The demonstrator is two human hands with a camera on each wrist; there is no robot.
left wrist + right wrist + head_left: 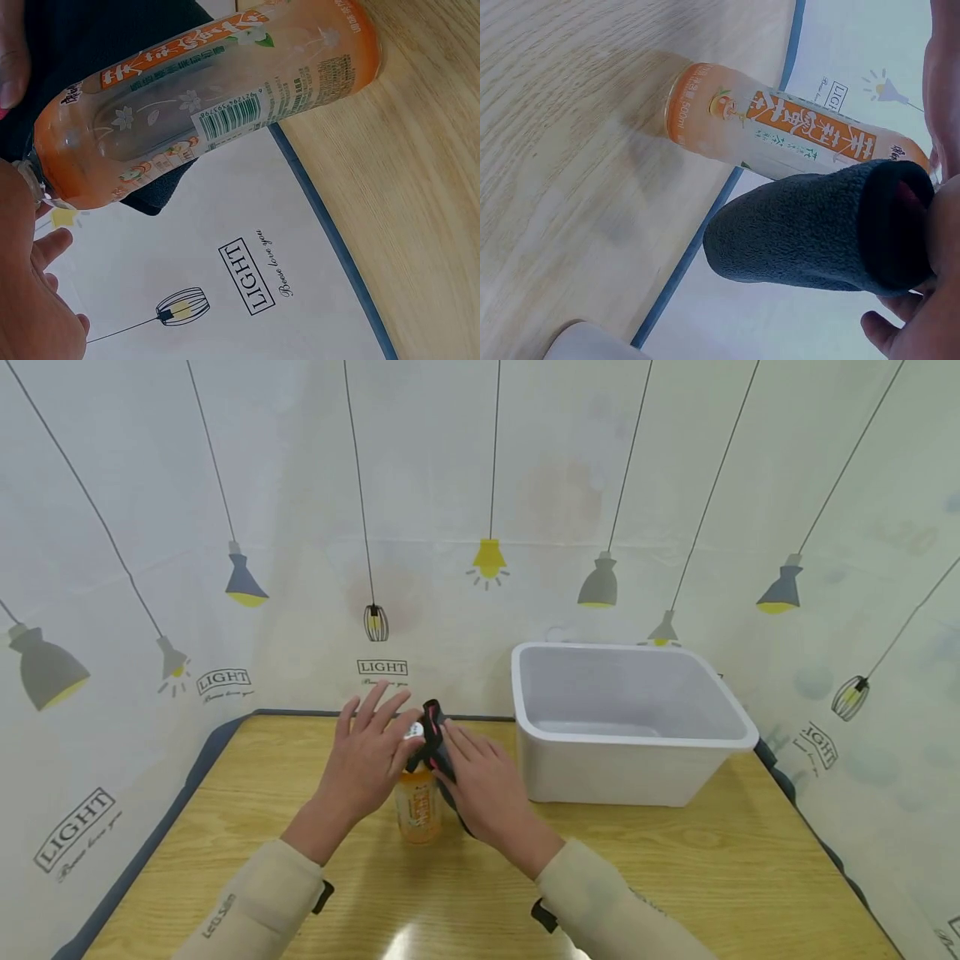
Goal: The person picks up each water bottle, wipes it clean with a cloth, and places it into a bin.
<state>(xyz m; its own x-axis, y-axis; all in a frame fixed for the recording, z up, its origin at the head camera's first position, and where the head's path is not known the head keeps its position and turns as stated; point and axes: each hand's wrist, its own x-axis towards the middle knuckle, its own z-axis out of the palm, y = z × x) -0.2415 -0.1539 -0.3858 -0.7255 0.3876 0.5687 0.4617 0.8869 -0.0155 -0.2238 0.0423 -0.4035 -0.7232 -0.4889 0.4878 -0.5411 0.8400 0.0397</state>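
Note:
A clear plastic bottle (418,810) with an orange label and white cap (413,732) stands upright on the wooden table. My left hand (369,760) pinches it around the cap and neck between thumb and index finger, the other fingers spread out. Against the bottle's right side, my right hand (486,785) holds a dark grey fleece, slipper-like piece (795,229), its rounded end pointing down. Black trim and a pink inside show at its opening, close by the cap. In the left wrist view the piece is partly hidden behind the bottle (202,105).
A large white plastic bin (600,777) stands to the right, at the back of the table (712,868). Behind the table's dark edge hangs a pale backdrop (435,468) printed with lamps.

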